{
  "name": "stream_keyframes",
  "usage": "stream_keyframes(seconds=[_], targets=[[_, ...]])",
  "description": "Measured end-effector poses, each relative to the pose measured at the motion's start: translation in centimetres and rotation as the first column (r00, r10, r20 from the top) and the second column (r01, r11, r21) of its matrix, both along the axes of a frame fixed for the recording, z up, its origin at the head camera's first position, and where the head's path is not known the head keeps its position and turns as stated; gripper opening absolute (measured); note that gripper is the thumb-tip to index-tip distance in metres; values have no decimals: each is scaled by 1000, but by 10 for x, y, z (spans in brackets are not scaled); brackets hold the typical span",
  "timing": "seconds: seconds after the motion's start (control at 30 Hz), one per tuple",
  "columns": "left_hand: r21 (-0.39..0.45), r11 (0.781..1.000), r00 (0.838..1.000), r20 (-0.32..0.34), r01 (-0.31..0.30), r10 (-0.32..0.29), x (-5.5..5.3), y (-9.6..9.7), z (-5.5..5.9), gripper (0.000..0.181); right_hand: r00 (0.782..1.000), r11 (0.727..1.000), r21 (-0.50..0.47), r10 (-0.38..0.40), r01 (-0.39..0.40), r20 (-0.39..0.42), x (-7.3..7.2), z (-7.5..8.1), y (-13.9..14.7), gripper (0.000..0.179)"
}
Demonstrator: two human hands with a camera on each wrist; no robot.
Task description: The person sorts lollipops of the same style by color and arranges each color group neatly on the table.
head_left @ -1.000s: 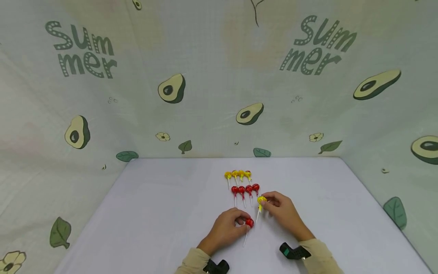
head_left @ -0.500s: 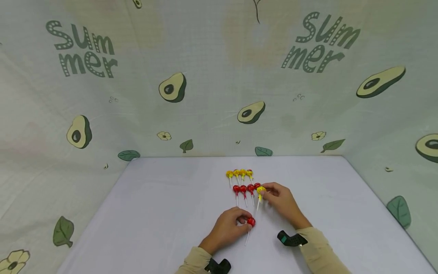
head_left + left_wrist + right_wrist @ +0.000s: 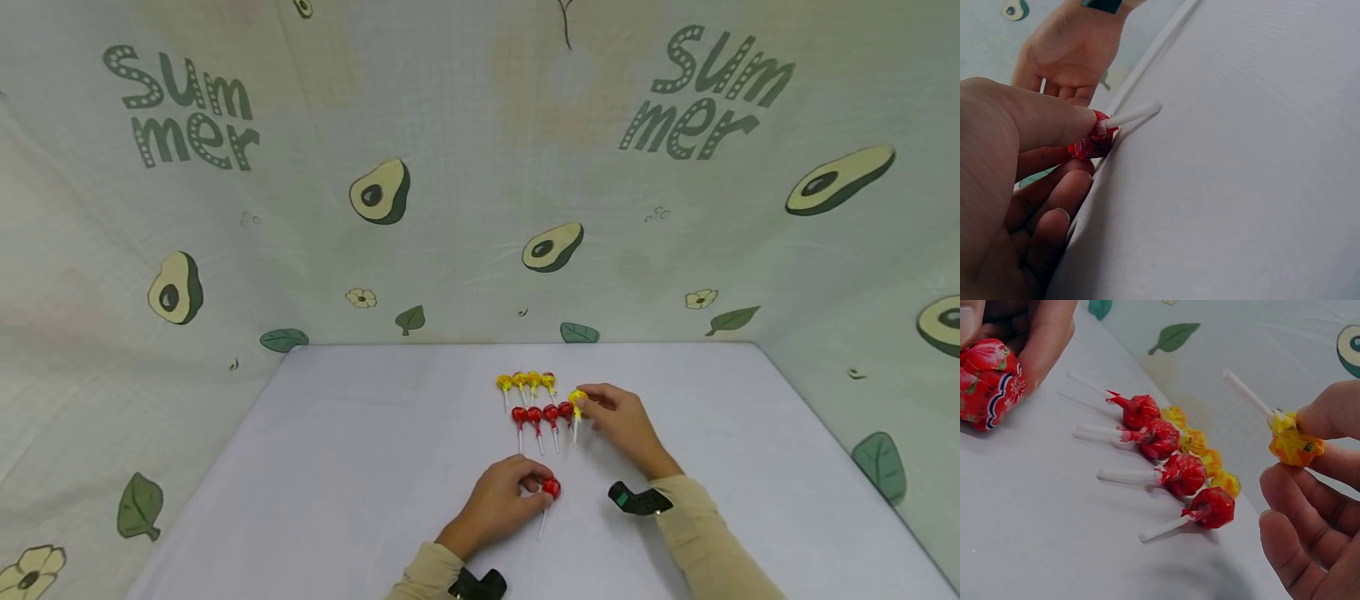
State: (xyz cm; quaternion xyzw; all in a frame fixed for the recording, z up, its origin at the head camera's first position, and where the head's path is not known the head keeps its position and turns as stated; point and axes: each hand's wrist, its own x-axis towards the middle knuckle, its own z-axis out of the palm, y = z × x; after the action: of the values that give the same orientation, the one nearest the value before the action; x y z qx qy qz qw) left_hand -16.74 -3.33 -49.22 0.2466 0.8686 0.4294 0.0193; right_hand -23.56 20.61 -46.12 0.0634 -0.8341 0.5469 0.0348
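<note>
Between thumb and fingers my left hand (image 3: 501, 502) pinches a red lollipop (image 3: 1092, 140) by its wrapped head, its white stick pointing toward me just over the table. My right hand (image 3: 621, 421) holds a yellow lollipop (image 3: 1297, 447) by the head, raised above the table, its stick free. Just left of it lies a row of red lollipops (image 3: 1182, 475), sticks toward me. Behind that row is another of yellow lollipops (image 3: 519, 380), whose sticks are partly hidden by the red heads in the right wrist view.
A white cloth-covered table (image 3: 360, 433) spreads under both hands. A printed curtain (image 3: 465, 167) with avocados and lettering rises behind it. Black wrist devices, such as the right wrist device (image 3: 639, 499), stand out above the tabletop.
My right hand has moved forward, away from me, carrying the yellow lollipop from in front of the red row to beside its right end. The left hand stays nearly in place with its red lollipop.
</note>
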Motion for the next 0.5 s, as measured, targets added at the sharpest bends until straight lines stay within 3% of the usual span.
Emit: stream_keyframes(seconds=[0.5], targets=[[-11,1000,999,33,0,1,0,-1,1,18,1000,1000,10,3,-3,22,-17,-1,-2,46]])
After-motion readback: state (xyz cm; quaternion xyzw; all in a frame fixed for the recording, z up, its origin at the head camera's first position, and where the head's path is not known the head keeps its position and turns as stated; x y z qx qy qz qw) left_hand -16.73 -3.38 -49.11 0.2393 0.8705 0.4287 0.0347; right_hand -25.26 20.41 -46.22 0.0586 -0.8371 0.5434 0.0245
